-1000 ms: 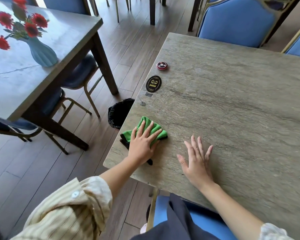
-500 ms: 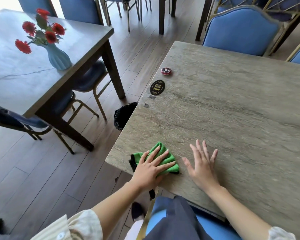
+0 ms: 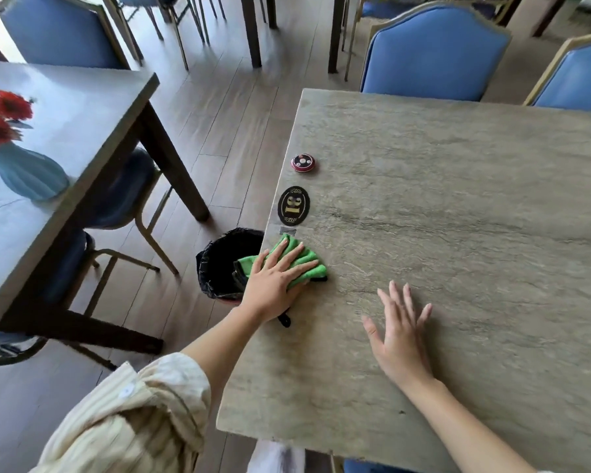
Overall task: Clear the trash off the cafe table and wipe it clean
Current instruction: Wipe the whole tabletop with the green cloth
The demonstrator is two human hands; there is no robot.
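Table (image 3: 458,233), stone-topped and bare over most of its surface, fills the right of the view. Beside its left edge on the floor stands a black-lined bin (image 3: 219,268). At that edge the left hand (image 3: 273,285) presses flat, fingers spread, on a green cloth (image 3: 307,264). Well apart, the right hand (image 3: 400,336) rests open-palmed on the tabletop. Beyond the cloth lie an oval number plate (image 3: 293,205) and a small round call button (image 3: 302,163).
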